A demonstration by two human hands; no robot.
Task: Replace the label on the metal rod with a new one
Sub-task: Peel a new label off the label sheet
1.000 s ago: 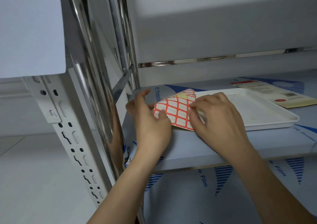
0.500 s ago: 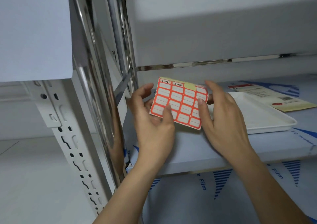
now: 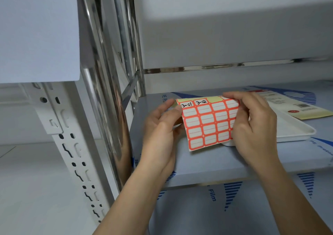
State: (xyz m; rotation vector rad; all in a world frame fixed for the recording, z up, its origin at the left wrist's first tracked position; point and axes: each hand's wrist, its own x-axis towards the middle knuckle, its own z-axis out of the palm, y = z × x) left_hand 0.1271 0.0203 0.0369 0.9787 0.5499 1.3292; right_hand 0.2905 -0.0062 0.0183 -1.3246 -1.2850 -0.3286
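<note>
A sheet of red-bordered white labels is held up over the shelf, its top two labels marked "3-01" and "3-02" in black. My left hand pinches the sheet's left edge near the top. My right hand grips the right edge, fingers curled over the top corner. A shiny metal rod rises at the left of the shelf, and I see no label on it from here.
A white tray lies on the film-covered shelf behind my right hand. A yellowish printed packet sits behind the tray. A white perforated upright stands at the left. Another shelf hangs overhead.
The label sheet came up off the tray's edge and now faces me upright. Both hands shifted to its upper corners.
</note>
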